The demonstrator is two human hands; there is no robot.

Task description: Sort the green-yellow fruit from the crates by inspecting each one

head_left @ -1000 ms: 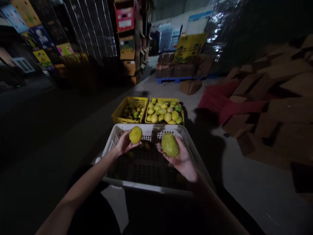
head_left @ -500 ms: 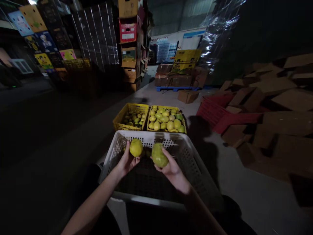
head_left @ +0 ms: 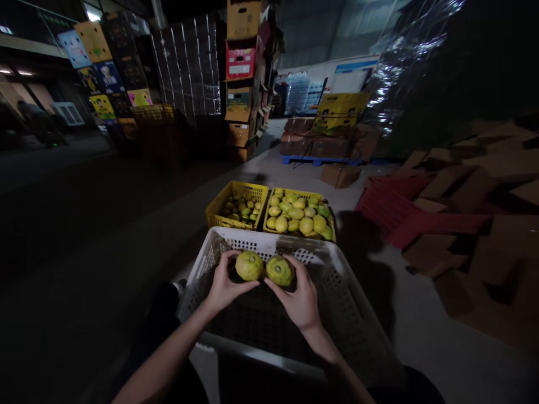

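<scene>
Over a white plastic crate [head_left: 269, 359], my left hand [head_left: 225, 286] is closed around a yellow-green lemon [head_left: 249, 265], thumb below and fingers on its left side. My right hand [head_left: 302, 294] grips a second, greener and bumpier lemon [head_left: 280, 270] from the right. The two lemons are side by side with a narrow gap, their stem ends facing me. Inside, the white crate is dark, and what lies at its bottom is hard to make out.
Beyond the white crate stand a yellow crate [head_left: 214, 210] partly filled with small green-yellow fruit and another yellow crate [head_left: 335, 234] heaped with lemons. Flattened cardboard [head_left: 484, 264] and a red crate [head_left: 389, 207] lie on the right. Stacked boxes [head_left: 240, 62] rise behind.
Both lemons have been turned so their stem ends show, and they have come closer together. My view has shifted slightly to the left.
</scene>
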